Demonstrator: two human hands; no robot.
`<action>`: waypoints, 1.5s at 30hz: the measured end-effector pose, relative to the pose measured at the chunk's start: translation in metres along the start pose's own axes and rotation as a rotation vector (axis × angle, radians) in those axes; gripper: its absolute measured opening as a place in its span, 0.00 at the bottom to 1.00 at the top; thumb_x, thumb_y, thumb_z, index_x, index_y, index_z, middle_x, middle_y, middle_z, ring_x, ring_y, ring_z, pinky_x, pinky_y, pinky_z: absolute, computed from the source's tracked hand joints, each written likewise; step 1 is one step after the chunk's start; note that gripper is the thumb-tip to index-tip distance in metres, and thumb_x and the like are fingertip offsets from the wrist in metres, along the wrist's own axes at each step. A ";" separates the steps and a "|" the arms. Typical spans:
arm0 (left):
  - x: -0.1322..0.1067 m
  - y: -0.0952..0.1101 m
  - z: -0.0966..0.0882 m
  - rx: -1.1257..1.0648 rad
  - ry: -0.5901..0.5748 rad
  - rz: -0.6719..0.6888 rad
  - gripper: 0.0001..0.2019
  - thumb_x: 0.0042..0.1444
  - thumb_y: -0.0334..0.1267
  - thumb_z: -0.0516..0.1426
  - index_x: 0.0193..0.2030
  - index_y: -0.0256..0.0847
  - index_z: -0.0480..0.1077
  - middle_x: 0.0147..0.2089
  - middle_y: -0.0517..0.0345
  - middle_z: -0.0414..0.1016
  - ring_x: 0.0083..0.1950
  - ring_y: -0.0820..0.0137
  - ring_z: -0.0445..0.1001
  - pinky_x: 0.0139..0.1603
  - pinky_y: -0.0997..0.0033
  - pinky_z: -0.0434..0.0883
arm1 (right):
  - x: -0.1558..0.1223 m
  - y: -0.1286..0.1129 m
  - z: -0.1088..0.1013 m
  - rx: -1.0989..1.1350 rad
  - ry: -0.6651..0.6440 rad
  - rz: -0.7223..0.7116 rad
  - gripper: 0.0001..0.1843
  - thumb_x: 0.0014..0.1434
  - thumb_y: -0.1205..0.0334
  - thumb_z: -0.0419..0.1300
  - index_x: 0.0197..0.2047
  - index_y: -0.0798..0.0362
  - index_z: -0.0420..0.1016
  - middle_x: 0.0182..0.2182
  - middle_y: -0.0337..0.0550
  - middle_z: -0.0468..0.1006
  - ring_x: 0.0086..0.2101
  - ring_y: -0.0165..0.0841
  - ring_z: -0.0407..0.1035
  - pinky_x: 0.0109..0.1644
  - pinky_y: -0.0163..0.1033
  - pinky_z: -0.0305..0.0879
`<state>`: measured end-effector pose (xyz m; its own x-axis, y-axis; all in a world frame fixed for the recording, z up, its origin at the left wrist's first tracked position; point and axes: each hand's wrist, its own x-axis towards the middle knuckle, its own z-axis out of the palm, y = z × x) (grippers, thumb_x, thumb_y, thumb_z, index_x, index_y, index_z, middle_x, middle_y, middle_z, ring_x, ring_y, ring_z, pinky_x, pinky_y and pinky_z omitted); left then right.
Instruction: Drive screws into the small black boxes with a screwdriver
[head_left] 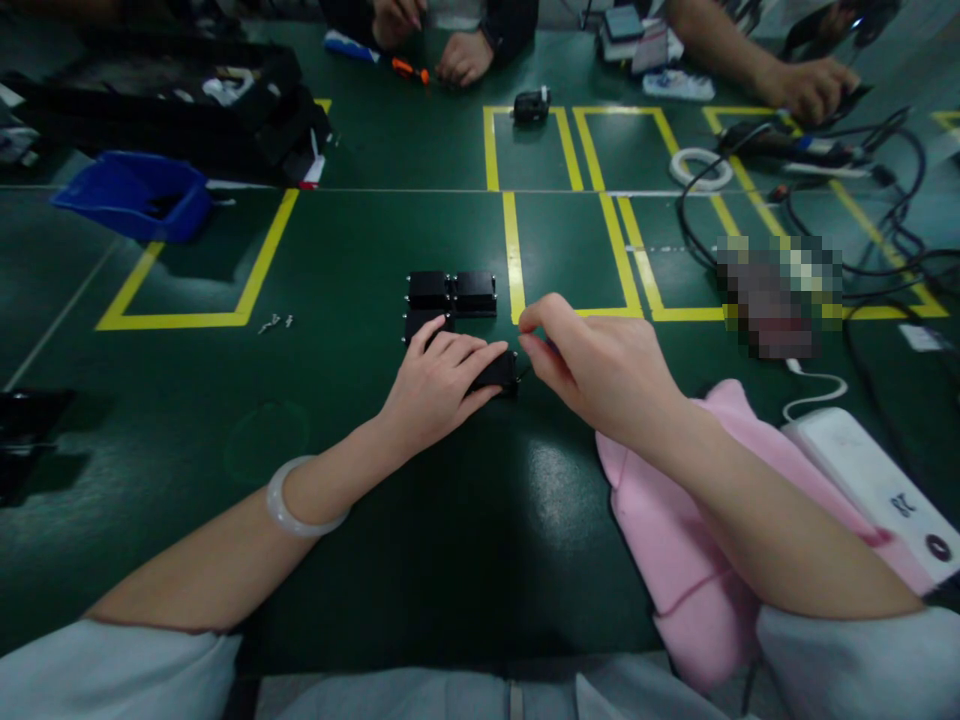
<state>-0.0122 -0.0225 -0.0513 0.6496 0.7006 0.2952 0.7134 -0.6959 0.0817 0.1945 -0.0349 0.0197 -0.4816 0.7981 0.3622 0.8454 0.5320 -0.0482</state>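
Observation:
My left hand [441, 372] lies over a small black box [498, 372] on the green table [360, 450], its fingers pressed on top and holding it down. My right hand [592, 362] is pinched at the box's right end; what the fingertips hold is too small to make out. Just beyond stand two black boxes [452, 292] side by side, and a third one [421, 322] peeks out behind my left fingers. A pale bangle [292, 505] sits on my left wrist.
A pink cloth [675, 540] lies under my right forearm, beside a white power strip [870, 480]. A few small screws [274, 322] lie to the left. A blue bin [135, 195] and black bag [210, 110] stand far left. Cables [862, 200] spread at right. Other people's hands [465, 55] work across the table.

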 end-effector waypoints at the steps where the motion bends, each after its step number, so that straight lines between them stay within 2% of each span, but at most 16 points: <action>1: 0.000 0.000 0.000 0.000 -0.001 -0.001 0.20 0.63 0.43 0.55 0.60 0.39 0.67 0.52 0.50 0.74 0.54 0.58 0.70 0.68 0.46 0.56 | 0.000 0.000 0.000 -0.005 -0.006 0.002 0.18 0.68 0.55 0.43 0.42 0.54 0.71 0.23 0.36 0.73 0.22 0.25 0.64 0.26 0.33 0.42; 4: 0.000 0.000 0.000 -0.001 0.000 -0.003 0.20 0.63 0.43 0.55 0.59 0.39 0.68 0.52 0.50 0.74 0.54 0.58 0.70 0.68 0.46 0.56 | 0.000 0.000 -0.001 -0.022 -0.022 0.014 0.19 0.68 0.54 0.43 0.40 0.54 0.72 0.22 0.36 0.73 0.21 0.25 0.63 0.26 0.33 0.42; 8: 0.000 0.000 0.001 -0.006 -0.003 -0.001 0.19 0.64 0.43 0.55 0.59 0.39 0.68 0.52 0.50 0.74 0.54 0.58 0.70 0.68 0.45 0.56 | 0.001 -0.001 -0.001 -0.003 -0.015 0.005 0.17 0.68 0.58 0.43 0.44 0.54 0.71 0.22 0.36 0.73 0.22 0.26 0.65 0.26 0.32 0.42; 14: 0.000 0.000 0.001 0.002 0.001 0.000 0.21 0.63 0.43 0.56 0.60 0.38 0.67 0.52 0.49 0.74 0.54 0.58 0.70 0.68 0.45 0.56 | 0.001 0.000 -0.002 -0.021 -0.039 0.018 0.20 0.68 0.54 0.43 0.40 0.54 0.72 0.22 0.37 0.73 0.22 0.27 0.65 0.26 0.33 0.42; 20: 0.000 0.000 0.000 -0.001 -0.006 -0.001 0.20 0.64 0.43 0.55 0.60 0.39 0.67 0.52 0.50 0.74 0.54 0.58 0.70 0.68 0.46 0.56 | 0.001 -0.001 -0.002 0.007 -0.034 0.021 0.17 0.67 0.59 0.43 0.45 0.54 0.71 0.23 0.36 0.74 0.23 0.27 0.66 0.26 0.33 0.43; 25: 0.000 0.000 0.000 -0.011 -0.011 -0.009 0.20 0.63 0.43 0.55 0.60 0.39 0.67 0.52 0.50 0.74 0.54 0.58 0.70 0.68 0.46 0.56 | 0.000 0.000 -0.002 -0.004 -0.021 0.019 0.20 0.68 0.55 0.42 0.41 0.54 0.72 0.22 0.36 0.73 0.22 0.27 0.65 0.26 0.33 0.43; 31: 0.000 0.001 -0.001 -0.034 -0.015 -0.013 0.20 0.63 0.42 0.55 0.60 0.39 0.68 0.52 0.49 0.74 0.54 0.58 0.70 0.68 0.44 0.56 | 0.001 0.000 -0.001 0.023 -0.013 0.026 0.17 0.66 0.61 0.44 0.46 0.55 0.72 0.21 0.34 0.72 0.22 0.26 0.65 0.26 0.33 0.43; 37: 0.000 0.001 -0.001 -0.034 -0.011 -0.014 0.19 0.63 0.42 0.55 0.59 0.41 0.68 0.52 0.49 0.74 0.54 0.58 0.70 0.68 0.44 0.56 | 0.001 -0.001 -0.003 0.017 -0.041 0.038 0.20 0.68 0.55 0.43 0.39 0.54 0.72 0.21 0.36 0.72 0.21 0.25 0.62 0.26 0.33 0.42; 42: 0.000 0.001 0.000 -0.016 -0.015 -0.010 0.20 0.63 0.43 0.55 0.60 0.40 0.67 0.52 0.50 0.74 0.54 0.58 0.70 0.68 0.45 0.55 | 0.000 -0.002 -0.001 0.046 -0.011 0.043 0.17 0.66 0.63 0.44 0.50 0.56 0.70 0.22 0.34 0.72 0.22 0.26 0.64 0.26 0.32 0.44; 45: 0.000 0.000 0.000 -0.005 -0.012 -0.005 0.20 0.64 0.43 0.54 0.60 0.40 0.67 0.52 0.50 0.74 0.54 0.58 0.70 0.68 0.46 0.55 | 0.000 -0.002 -0.001 0.061 -0.011 0.031 0.16 0.66 0.61 0.44 0.49 0.55 0.70 0.23 0.35 0.73 0.23 0.26 0.64 0.26 0.32 0.44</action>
<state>-0.0117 -0.0226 -0.0515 0.6491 0.7060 0.2834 0.7156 -0.6930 0.0875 0.1934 -0.0364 0.0205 -0.4583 0.8174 0.3491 0.8445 0.5229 -0.1159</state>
